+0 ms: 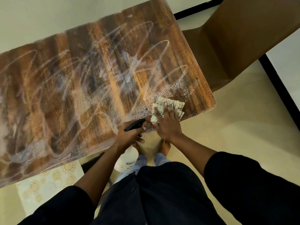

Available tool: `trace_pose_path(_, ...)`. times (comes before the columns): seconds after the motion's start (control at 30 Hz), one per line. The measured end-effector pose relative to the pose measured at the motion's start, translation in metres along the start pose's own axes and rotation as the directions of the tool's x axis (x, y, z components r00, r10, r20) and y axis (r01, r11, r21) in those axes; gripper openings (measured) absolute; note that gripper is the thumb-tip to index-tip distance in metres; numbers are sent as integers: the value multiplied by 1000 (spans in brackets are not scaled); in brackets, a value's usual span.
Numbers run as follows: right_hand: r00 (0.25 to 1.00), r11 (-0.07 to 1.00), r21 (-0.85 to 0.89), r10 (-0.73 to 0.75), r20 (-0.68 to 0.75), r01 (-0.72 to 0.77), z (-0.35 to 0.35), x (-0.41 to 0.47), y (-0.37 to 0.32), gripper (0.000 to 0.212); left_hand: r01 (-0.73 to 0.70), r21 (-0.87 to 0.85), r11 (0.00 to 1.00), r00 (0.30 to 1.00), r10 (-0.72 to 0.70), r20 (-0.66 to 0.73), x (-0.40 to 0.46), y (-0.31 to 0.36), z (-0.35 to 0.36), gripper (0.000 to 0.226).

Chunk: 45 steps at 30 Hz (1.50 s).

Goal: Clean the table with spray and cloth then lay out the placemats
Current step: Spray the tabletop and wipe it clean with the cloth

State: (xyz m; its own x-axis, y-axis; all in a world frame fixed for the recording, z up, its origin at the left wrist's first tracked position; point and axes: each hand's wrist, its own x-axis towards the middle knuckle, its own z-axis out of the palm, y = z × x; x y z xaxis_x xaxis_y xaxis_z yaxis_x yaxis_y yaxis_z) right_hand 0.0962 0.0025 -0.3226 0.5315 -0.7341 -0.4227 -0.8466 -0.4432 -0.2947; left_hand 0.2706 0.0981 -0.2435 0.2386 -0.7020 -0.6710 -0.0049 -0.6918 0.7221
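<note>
Checked cloth under flat right hand

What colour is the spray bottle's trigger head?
Black, above a white bottle body; the spray bottle shows in the head view, gripped by the left hand.

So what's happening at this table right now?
A person is wiping down a wooden table. The right hand presses a folded cloth flat near the table's near right corner, beside a patch of spray droplets. The left hand grips a white spray bottle by its black trigger head, hanging off the near edge. Looping wet streaks cover most of the top. No placemats are on the table; a brown chair stands at the right end.
</note>
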Motion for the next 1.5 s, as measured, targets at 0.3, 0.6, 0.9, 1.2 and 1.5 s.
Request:
trace_pose_path(0.3, 997, 997, -56, -55, -62, 52, 9, -5, 42, 71, -13, 68, 998, 999, 10, 44, 10, 9, 8, 51)
trace_pose_path(0.6, 905, 934, 97, 356, -233, -342, -14, -5, 133, 66, -14, 112, 994, 996, 4, 87, 17, 13, 12, 50)
trace_pose_path(0.9, 929, 945, 184, 308, -207, -272, 13, -24, 65, 65, -1, 106, 994, 994, -11, 110, 23, 23, 18, 41)
trace_pose_path(1.2, 973, 993, 102, 84, -214, -63, 36, -45, 49, 66, -29, 128, 991, 988, 9, 155, 39, 38, 38, 29)
trace_pose_path(1.5, 882, 916, 171, 396, -256, -362, -7, -16, 128, 66, -32, 137, 990, 983, 6, 185, 48, 57, 46, 5)
